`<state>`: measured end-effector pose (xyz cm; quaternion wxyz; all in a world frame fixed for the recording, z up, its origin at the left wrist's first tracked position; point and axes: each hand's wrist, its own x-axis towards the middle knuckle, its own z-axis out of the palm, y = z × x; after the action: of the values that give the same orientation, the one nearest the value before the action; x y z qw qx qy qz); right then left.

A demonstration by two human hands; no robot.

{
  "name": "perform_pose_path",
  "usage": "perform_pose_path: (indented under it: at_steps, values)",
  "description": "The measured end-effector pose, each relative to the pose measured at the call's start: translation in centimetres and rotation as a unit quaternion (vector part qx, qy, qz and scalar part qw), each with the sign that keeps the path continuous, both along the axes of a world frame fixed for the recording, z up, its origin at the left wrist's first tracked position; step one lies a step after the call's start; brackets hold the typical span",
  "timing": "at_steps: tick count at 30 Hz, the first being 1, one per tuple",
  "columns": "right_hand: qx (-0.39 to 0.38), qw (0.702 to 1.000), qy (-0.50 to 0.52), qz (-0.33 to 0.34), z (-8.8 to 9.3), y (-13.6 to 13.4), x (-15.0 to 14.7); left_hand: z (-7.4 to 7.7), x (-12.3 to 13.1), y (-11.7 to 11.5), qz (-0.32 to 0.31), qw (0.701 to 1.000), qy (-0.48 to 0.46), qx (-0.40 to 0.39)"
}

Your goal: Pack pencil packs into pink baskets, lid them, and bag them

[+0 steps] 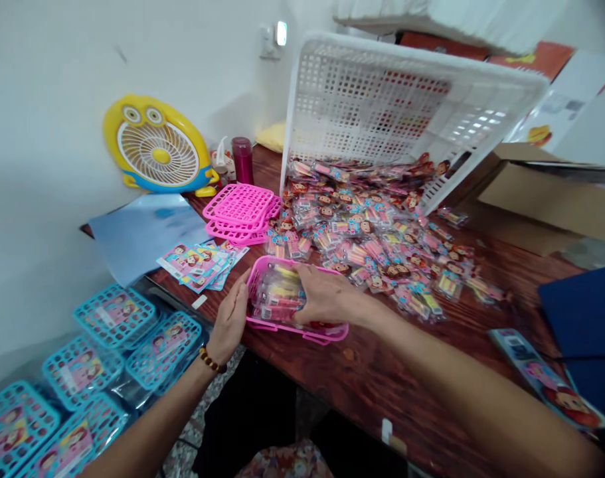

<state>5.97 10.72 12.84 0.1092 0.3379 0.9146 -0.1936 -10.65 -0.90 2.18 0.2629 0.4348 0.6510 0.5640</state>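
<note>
Near edge of counter | Pink basket packed with wrapped packets; left hand open, flat against its end; right hand clamped over its top | Risk: a hard shove could tip it to the floor; the tilted white crate may spill more onto it.

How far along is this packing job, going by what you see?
Looks done: several blue baskets, filled and bagged, lie at lower left. In hand: one pink basket partly filled with packets, left hand at its end, right hand on top. Left: a pile of loose packets under the tipped white crate, plus a stack of empty pink trays.
</note>
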Motion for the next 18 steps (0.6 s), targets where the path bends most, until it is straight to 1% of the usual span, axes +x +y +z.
perform_pose_path:
  at_steps: [3, 5, 7, 9, 11, 13, 14, 16, 18]
  values:
    - [-0.014, 1.0, -0.011, -0.021, -2.1, -0.6, -0.8, -0.2, 0.1, 0.0, -0.006, 1.0, -0.01, 0.007]
    - [-0.01, 0.999, -0.007, -0.032, -2.9, -0.5, -0.8, -0.4, 0.0, -0.1, 0.001, 1.0, 0.001, -0.004]
    - [-0.003, 0.999, 0.01, -0.033, -2.8, -0.3, -0.4, -0.3, -0.1, -0.5, 0.025, 0.999, 0.038, -0.003]
    - [0.004, 0.999, 0.036, -0.017, -1.8, -0.1, 0.3, 0.2, -0.3, -1.2, 0.062, 0.99, 0.122, 0.03]
    - [0.031, 0.998, 0.057, 0.008, -0.3, -0.2, 1.1, 1.2, -0.2, -2.2, 0.078, 0.966, 0.236, 0.078]
    - [0.086, 0.993, 0.077, 0.03, 0.9, -0.7, 1.8, 2.5, 0.0, -3.0, 0.064, 0.93, 0.341, 0.118]
    - [0.114, 0.989, 0.087, 0.04, 1.2, -1.1, 2.1, 3.2, 0.3, -3.2, 0.045, 0.915, 0.382, 0.126]
    - [0.153, 0.981, 0.107, 0.059, 0.9, -1.8, 2.5, 4.4, 0.8, -3.3, -0.004, 0.889, 0.443, 0.116]
    - [0.17, 0.974, 0.126, 0.076, -0.6, -2.3, 2.8, 5.0, 1.1, -2.8, -0.049, 0.869, 0.486, 0.075]
